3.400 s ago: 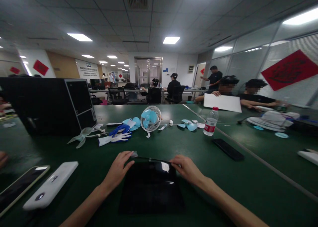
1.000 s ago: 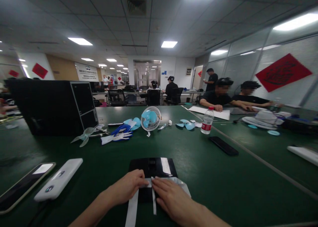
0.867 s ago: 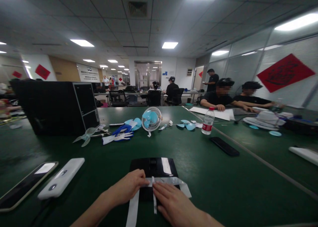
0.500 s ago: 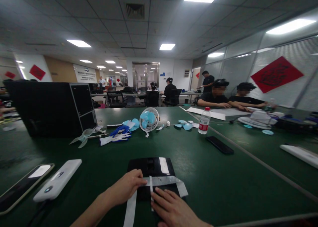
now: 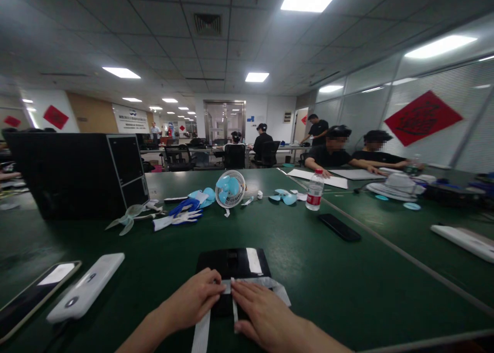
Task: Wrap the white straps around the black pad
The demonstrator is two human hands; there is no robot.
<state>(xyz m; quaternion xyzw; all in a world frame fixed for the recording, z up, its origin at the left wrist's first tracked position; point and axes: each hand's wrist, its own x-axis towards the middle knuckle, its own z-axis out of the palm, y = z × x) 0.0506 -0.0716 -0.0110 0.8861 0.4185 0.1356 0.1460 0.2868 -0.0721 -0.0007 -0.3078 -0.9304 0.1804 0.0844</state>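
A flat black object (image 5: pixel 216 260) with a white label (image 5: pixel 253 261) lies on the green table in front of me; I cannot make out its kind. A white ribbed band (image 5: pixel 201 332) crosses it, one end hanging toward me on the left and the other angled off at the right. A narrow white strip runs across the band toward me. My left hand (image 5: pixel 195 297) has its fingers closed on the band at the left. Flat across the band and strip lies my right hand (image 5: pixel 266 312), fingers stretched out and side by side, covering part of both.
A white power-bank-like device (image 5: pixel 87 287) and a phone (image 5: pixel 36 296) lie at left. Beyond are a black computer case (image 5: pixel 73 175), gloves (image 5: pixel 179 216), a small fan (image 5: pixel 230 189), loose blue blades (image 5: pixel 283 197), a bottle (image 5: pixel 315 191) and a black phone (image 5: pixel 339 227). Co-workers sit at right.
My right hand has moved up and slightly left, from beside the narrow strip onto the band. My left hand stays at the band's left side. The view has shifted slightly.
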